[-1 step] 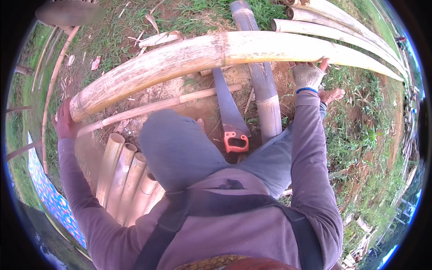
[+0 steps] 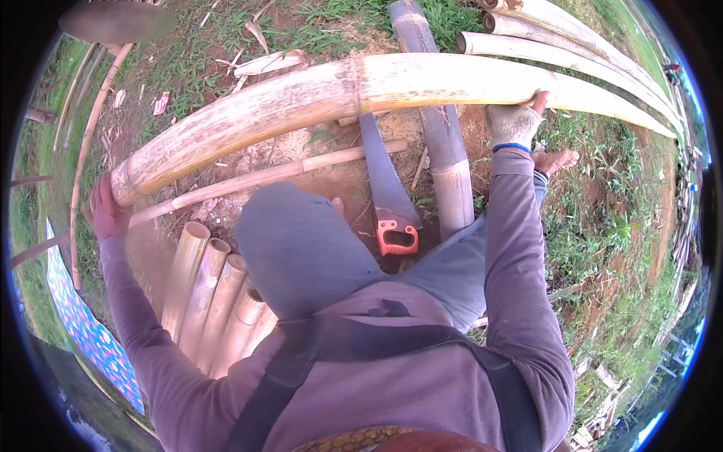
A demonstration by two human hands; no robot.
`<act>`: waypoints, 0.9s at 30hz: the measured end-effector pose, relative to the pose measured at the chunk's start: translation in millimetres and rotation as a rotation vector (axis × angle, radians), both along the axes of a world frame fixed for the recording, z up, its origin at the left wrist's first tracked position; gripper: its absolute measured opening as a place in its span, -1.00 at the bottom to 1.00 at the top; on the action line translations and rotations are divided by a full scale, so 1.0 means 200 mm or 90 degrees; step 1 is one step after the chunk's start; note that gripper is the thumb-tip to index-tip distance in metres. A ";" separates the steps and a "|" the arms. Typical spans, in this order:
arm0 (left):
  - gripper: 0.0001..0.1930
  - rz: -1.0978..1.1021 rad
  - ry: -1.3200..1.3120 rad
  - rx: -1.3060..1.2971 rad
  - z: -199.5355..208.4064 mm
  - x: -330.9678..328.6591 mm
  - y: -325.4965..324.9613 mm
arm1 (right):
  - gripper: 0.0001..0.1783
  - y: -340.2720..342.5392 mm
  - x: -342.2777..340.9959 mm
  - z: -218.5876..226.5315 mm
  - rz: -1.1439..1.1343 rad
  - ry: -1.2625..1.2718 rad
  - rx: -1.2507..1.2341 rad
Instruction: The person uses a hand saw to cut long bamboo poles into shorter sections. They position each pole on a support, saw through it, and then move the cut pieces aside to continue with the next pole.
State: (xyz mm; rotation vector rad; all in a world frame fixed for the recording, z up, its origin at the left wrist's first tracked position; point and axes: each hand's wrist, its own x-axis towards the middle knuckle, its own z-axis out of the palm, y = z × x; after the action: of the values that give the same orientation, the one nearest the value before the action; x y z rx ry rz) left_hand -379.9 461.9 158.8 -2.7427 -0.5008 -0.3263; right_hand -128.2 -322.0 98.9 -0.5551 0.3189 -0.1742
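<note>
A thick, pale yellow bamboo pole (image 2: 279, 105) stretches across in front of me, its far right end running out toward the rim. Around its left end my left hand (image 2: 111, 209) is closed, bare, with most of its fingers hidden. My right hand (image 2: 514, 126), in a whitish knit glove, grips the pole's near side farther right; its thumb shows and its other fingers are mostly hidden. Below the pole, between my legs, is a handsaw (image 2: 386, 177) with an orange-red handle, its blade tip hidden by the pole. Neither hand touches the saw.
A darker bamboo post (image 2: 449, 162) passes underneath the pole. A thin bamboo stick (image 2: 275, 173) lies before my knee. Cut bamboo tubes (image 2: 205, 279) sit at my left, and more long poles (image 2: 504, 47) rest at the far right. A blue patterned sheet (image 2: 90, 328) lies far left.
The bamboo pole has slid slightly left, its dark joint ring moving with it. My left hand has shifted slightly; my right hand and the saw are nearly where they were.
</note>
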 end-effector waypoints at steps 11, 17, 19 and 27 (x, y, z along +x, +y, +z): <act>-0.16 0.131 -0.579 -1.587 -0.70 0.62 -1.36 | -0.15 1.19 -0.29 -0.11 0.563 0.117 -0.146; -0.20 0.304 -0.768 -1.424 -0.86 0.67 -0.66 | -0.15 0.81 -0.55 -0.20 0.712 -0.183 -0.954; -0.20 0.307 -0.785 -1.369 -0.79 0.74 -0.52 | -0.30 0.52 -0.74 -0.35 0.721 -0.027 -0.850; -0.03 0.425 -0.675 -1.315 -1.03 0.67 -0.39 | -0.32 0.28 -1.25 -0.61 0.681 0.149 -1.083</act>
State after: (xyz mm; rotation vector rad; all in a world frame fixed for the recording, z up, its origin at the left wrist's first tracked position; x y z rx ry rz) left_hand -246.7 383.3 -46.9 -2.8213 -3.4768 -1.8607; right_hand -377.4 -265.6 -24.0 -2.3461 -0.0194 0.7683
